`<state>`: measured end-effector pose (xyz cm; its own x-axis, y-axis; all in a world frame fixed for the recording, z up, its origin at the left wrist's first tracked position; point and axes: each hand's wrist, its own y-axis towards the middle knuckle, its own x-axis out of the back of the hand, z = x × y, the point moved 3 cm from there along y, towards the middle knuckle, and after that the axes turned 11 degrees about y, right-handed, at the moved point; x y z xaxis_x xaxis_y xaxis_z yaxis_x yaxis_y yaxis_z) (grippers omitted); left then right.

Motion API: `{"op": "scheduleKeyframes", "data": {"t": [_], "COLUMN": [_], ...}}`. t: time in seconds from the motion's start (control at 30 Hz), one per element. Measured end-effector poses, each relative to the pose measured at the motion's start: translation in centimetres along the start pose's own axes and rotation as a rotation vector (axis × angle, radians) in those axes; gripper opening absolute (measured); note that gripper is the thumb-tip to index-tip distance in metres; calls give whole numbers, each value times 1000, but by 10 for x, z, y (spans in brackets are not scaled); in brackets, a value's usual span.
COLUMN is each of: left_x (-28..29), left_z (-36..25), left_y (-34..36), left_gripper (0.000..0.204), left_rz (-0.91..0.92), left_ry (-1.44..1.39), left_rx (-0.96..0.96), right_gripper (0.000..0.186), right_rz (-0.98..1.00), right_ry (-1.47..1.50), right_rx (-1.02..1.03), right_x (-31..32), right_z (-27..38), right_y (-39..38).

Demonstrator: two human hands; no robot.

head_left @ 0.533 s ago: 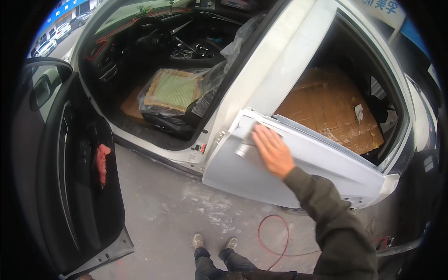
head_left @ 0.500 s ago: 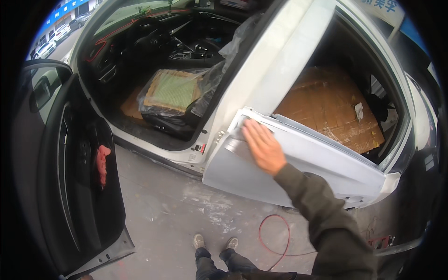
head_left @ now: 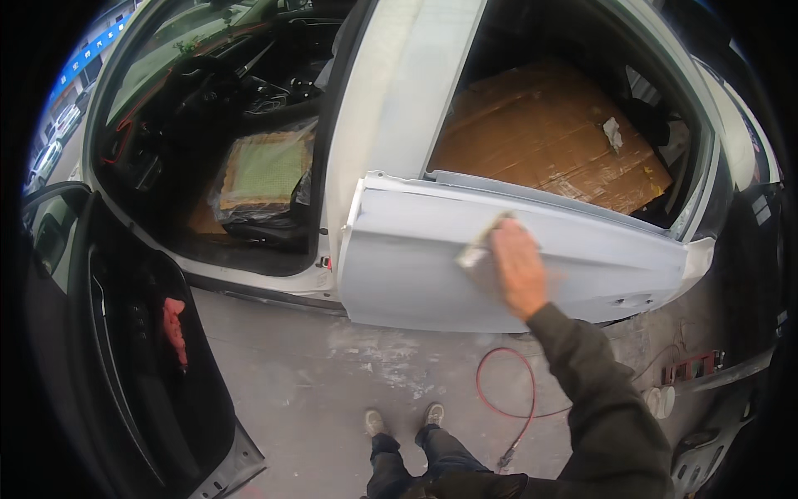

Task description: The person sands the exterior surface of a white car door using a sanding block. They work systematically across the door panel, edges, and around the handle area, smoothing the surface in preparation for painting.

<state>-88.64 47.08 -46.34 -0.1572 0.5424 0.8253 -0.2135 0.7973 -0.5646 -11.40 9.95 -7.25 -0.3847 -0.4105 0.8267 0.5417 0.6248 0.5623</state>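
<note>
My right hand [head_left: 520, 268] lies over the middle of a white car's rear door [head_left: 407, 266], which is coated in pale grey primer. Under its fingers is a flat, pale rectangular sheet [head_left: 480, 254], apparently sandpaper, pressed to the door skin. Motion smears both the hand and the sheet. A raised crease runs along the door, and the window opening above it has no glass in view. My left hand is out of sight.
At left the front door [head_left: 150, 366] stands open, a pink cloth [head_left: 174, 328] on its inner panel. Cardboard [head_left: 549, 141] fills the rear window opening. A plastic-wrapped front seat [head_left: 262, 175] shows inside. A red hose [head_left: 480, 391] loops on the floor near my feet.
My right hand has slid with the sheet from the door's upper front corner toward its middle, rightward along the panel. The whole view has shifted, with the car appearing further left.
</note>
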Motion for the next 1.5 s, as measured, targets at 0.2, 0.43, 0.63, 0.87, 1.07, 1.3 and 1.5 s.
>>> {"op": "scheduleKeyframes", "data": {"t": [0.2,0.43,0.63,0.87,1.07,1.3,1.5], "left_x": [-84,0,15,94,180,164,97], "left_z": [-116,-276,-223,-415,-594,-700,-735], "left_y": [-60,-87,-39,-157,-368,-519,-573], "left_gripper": [67,73,76,53,41,70,77], "left_rz": [269,171,229,-27,-403,-716,-1000], "left_ry": [-413,-109,-205,-142,-71,245,298], "left_rx": [-405,-896,-756,-1344,-2057,-2406,-2427], "right_gripper": [53,53,54,45,41,61,56], "right_rz": [-74,136,-89,-280,-157,-295,-202], "right_ry": [178,-33,25,292,502,-56,131], "right_rx": [201,266,127,156,-44,-439,-236], "right_x": [-82,-16,-17,-94,-2,65,35], "right_z": [124,-5,15,150,-17,-121,-55], "right_y": [109,6,-5,102,-14,-141,-61]}}
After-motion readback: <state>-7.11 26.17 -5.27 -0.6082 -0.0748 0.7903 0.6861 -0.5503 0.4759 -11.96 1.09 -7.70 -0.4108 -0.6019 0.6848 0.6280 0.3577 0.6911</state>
